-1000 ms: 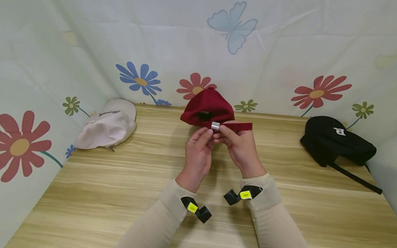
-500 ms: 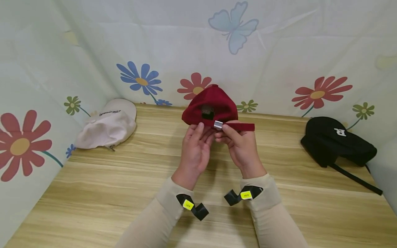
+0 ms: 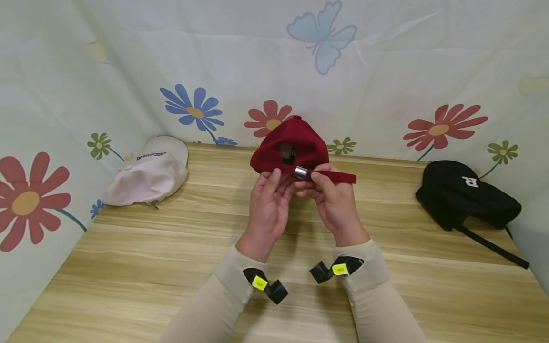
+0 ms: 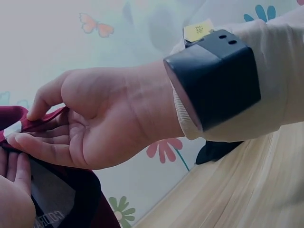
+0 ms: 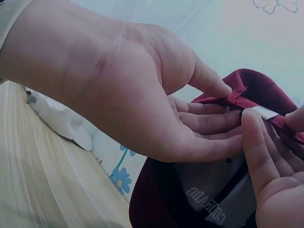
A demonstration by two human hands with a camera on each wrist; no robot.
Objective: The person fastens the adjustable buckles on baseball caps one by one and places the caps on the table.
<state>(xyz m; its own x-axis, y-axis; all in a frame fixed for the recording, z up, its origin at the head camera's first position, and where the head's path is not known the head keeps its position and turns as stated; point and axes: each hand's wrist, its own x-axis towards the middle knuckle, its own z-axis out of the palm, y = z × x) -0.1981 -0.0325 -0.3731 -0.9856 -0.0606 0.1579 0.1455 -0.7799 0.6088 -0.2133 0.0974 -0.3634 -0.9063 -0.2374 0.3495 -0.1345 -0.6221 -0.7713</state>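
The brim of the red cap (image 3: 289, 143) is hidden behind its crown above the far middle of the wooden table (image 3: 171, 267). The left hand (image 3: 268, 209), palm up, pinches the rear edge; the right hand (image 3: 332, 202) pinches the red strap (image 3: 339, 177) beside the silver buckle (image 3: 301, 172). A white cap (image 3: 147, 174) lies far left, a black cap (image 3: 467, 193) far right, both well apart.

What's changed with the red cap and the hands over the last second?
The red cap has tipped up a little, so its inner label now shows. The silver buckle and strap tilted slightly, tail end lower. The left hand shifted a bit, thumb now on the cap's edge. The right hand still pinches the strap. The white cap and black cap stayed put.
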